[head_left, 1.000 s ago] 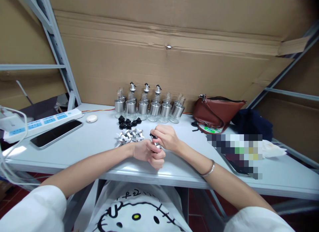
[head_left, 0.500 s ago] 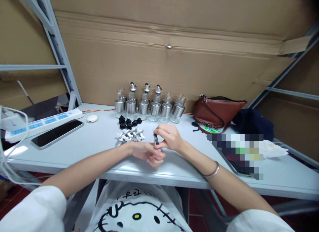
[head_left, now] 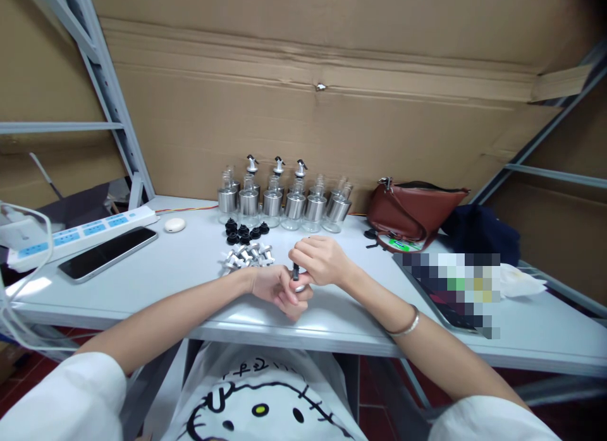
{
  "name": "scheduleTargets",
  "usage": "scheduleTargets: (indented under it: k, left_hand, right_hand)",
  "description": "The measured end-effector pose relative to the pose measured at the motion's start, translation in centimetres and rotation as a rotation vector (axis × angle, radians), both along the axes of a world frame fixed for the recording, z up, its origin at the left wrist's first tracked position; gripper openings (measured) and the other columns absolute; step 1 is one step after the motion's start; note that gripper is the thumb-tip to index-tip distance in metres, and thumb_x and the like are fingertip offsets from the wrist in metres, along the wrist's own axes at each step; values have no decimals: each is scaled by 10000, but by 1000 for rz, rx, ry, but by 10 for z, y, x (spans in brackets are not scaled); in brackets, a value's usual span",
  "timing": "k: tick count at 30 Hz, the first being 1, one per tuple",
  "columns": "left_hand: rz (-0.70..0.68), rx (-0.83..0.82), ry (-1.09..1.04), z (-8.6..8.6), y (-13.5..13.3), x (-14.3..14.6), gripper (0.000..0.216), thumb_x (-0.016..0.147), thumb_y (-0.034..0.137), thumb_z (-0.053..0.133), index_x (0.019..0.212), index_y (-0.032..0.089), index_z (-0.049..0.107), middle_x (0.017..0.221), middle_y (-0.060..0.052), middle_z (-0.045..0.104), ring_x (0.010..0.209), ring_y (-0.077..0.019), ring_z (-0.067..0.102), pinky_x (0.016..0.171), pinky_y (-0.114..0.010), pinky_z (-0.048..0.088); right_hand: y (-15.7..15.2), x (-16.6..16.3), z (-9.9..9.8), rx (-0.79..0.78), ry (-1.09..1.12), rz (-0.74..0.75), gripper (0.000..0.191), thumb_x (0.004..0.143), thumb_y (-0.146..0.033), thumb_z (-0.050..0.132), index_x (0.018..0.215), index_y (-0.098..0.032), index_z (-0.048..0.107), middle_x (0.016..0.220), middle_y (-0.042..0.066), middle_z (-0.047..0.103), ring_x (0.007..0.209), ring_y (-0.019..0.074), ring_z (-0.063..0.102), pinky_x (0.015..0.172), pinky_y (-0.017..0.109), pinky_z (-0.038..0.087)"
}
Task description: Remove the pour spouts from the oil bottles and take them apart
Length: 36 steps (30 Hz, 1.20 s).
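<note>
A small black-and-silver bottle pourer is between my two hands over the front of the table, mostly covered by fingers. My left hand is curled around its lower, silver end. From above, my right hand pinches the black part with thumb and fingers. Just beyond my left wrist lies a pile of silver-and-white pourer spouts. Several black stoppers are grouped behind that pile. Glass bottles with steel sleeves stand in rows farther back, and three pourers with black levers rise from the rear ones.
At the left are a power strip, a phone and a round white case. A brown bag, dark cloth and a partly blurred flat device occupy the right. Cardboard walls the back.
My right fingers have shifted slightly down and left on the pourer. My left fingers have risen around its lower end. The bottles and loose parts stay in place.
</note>
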<state>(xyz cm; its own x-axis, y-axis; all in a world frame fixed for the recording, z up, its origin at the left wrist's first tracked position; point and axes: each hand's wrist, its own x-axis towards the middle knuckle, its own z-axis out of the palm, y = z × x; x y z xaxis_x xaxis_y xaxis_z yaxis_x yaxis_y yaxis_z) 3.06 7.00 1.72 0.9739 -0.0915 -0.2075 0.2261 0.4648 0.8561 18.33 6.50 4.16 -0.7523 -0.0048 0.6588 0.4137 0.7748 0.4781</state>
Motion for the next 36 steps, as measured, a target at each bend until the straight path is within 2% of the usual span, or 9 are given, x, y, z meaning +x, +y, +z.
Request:
scheduleTargets:
  k: [3,5,9,12,17,22,25,32,36]
  left_hand:
    - [29,100,17,5,-4,0,295,546,140,674,493,168,386,420,67,356,362,-59,228,483,-265,157]
    - [56,132,15,6,-6,0,322,554,162,696,501,171,378,425,76,349,370,-55,225,492,-264,181]
    - [86,106,-14,6,-8,0,337,559,176,706,501,165,374,410,82,331,361,-44,213,503,-268,218]
    - [94,101,-27,5,-9,1,340,557,161,701,492,161,367,399,79,318,352,-42,218,497,-267,198]
    - [88,96,-36,5,-9,0,325,584,156,681,491,160,369,409,80,303,352,-42,221,502,-263,191]
    - [86,109,-42,5,-8,0,340,594,183,700,491,164,376,412,80,292,359,-49,224,488,-260,165]
    - [82,114,-43,5,-8,1,355,603,197,715,488,165,380,410,81,288,362,-51,225,485,-258,171]
    - [84,111,-18,6,-8,0,359,647,228,716,517,168,386,412,91,264,387,-55,232,505,-254,208]
    - [80,112,-27,6,-8,-1,351,668,237,702,529,169,387,417,93,259,394,-56,234,518,-253,232]
  right_hand:
    - [-3,-2,-5,-23,58,25,542,974,-310,152,547,-179,459,465,-23,383,442,109,294,495,253,230]
    - [-3,-4,-8,-107,109,9,482,958,-237,204,552,-180,458,454,-29,394,429,101,296,496,246,240]
    - [8,2,-1,-404,364,-141,345,932,-282,323,668,-171,515,541,-17,495,487,91,415,523,215,298]
    - [25,20,10,-617,512,-295,286,888,-327,406,674,-169,513,607,0,527,569,108,473,556,214,330]
    - [50,60,16,-1078,357,-608,119,836,-291,453,812,-177,477,490,-60,477,456,96,423,539,220,345]
    - [57,84,10,-1477,72,-772,139,771,-240,561,782,-179,436,504,-56,501,427,81,442,489,210,355]
    - [57,89,10,-1529,43,-837,168,735,-194,595,815,-172,448,547,-40,535,455,87,479,495,212,380]
    - [63,96,10,-1357,-144,-894,166,662,-202,654,811,-149,604,534,-26,576,517,103,526,532,201,377]
    - [67,99,9,-1308,-177,-895,180,697,-268,618,816,-148,681,583,-1,633,583,122,563,553,195,390]
